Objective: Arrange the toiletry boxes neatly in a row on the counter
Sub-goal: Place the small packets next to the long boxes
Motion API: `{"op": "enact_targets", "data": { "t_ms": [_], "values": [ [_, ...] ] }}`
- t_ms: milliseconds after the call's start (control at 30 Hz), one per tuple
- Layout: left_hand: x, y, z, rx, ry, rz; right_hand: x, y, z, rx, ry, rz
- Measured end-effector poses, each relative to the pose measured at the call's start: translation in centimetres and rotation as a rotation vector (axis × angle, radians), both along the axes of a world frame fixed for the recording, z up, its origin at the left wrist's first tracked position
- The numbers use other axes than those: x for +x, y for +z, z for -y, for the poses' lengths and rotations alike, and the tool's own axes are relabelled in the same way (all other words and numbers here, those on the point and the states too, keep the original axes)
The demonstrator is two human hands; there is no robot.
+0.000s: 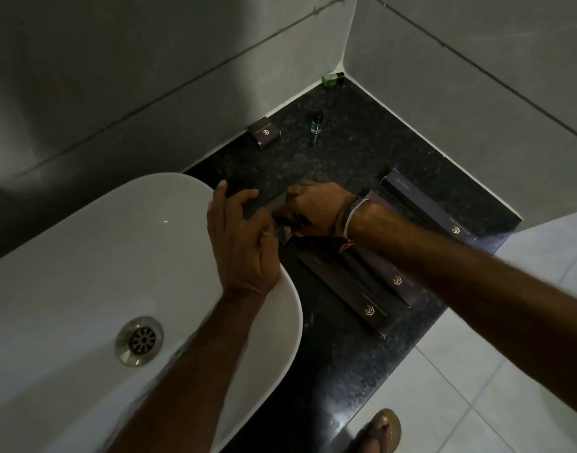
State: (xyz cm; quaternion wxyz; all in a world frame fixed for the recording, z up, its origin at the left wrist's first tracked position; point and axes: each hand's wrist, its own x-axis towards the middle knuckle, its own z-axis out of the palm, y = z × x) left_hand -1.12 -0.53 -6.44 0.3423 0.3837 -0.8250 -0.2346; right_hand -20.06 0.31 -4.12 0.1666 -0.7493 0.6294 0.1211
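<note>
Several dark toiletry boxes with gold logos lie on the black granite counter (362, 158). Both hands meet over one dark box (285, 231) beside the basin. My left hand (244, 243) touches its near end with the fingers spread. My right hand (316, 207) curls over the far side of that box and partly hides it. Two long boxes lie side by side under my right forearm, one (349, 292) nearer me, the other (398, 282) behind it. A third long box (424, 204) lies apart near the right wall. A small square box (264, 131) sits by the back wall.
A white basin (100, 289) with a metal drain (139, 341) fills the left. A small green bottle (317, 122) stands on the counter, and a green item (332, 79) sits in the far corner. Grey tiled walls close in the counter. A sandalled foot (380, 429) shows on the floor.
</note>
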Motion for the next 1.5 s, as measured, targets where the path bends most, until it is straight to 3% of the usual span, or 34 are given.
{"op": "enact_targets", "data": {
  "t_ms": [167,333,433,600,800,1200,1500],
  "values": [
    [0.0,-0.1,0.0,0.004,0.002,-0.011,-1.5,-0.1,0.3,-0.092,-0.058,-0.009],
    [-0.1,0.1,0.0,0.029,0.004,-0.002,-4.3,0.2,3.1,-0.314,-0.476,0.348],
    [0.0,0.0,0.0,0.041,-0.012,-0.011,-3.9,-0.6,6.4,-0.323,-0.644,0.285],
    [-0.1,-0.2,0.1,0.056,-0.011,-0.051,-2.2,-0.8,11.9,-0.343,-0.642,0.073],
    [0.0,-0.5,0.2,0.056,-0.017,-0.059,-1.8,-1.4,14.2,-0.337,-0.665,0.012],
    [0.1,0.1,0.1,0.045,-0.016,-0.021,-5.2,-3.0,-1.8,-0.243,-0.672,0.112],
    [0.2,0.2,0.0,0.042,-0.003,0.011,-4.4,-2.9,-3.5,-0.268,-0.658,0.112]
  ]
}}
